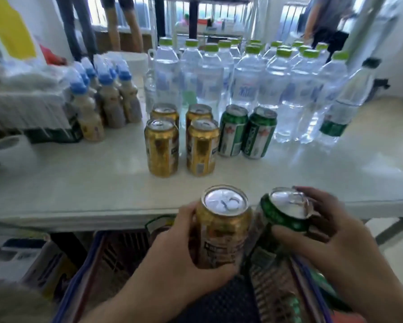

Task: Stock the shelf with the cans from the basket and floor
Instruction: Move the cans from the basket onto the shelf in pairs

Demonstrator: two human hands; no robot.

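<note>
My left hand (172,250) grips an upright gold can (221,227) just below the front edge of the white shelf (79,183). My right hand (331,238) holds a green can (282,217), tilted to the left and touching the gold one. Both cans hang above a dark basket (116,255) with a blue rim. On the shelf stand several gold cans (162,148) in two rows. Right of them are two green cans (233,130), side by side.
Behind the cans stand many clear water bottles (209,73) with green caps. Small blue-capped bottles (107,99) and wrapped packs fill the shelf's left. A white tape roll (9,148) lies at the left edge. A person (324,22) stands far back right. Boxes (28,259) sit under the shelf.
</note>
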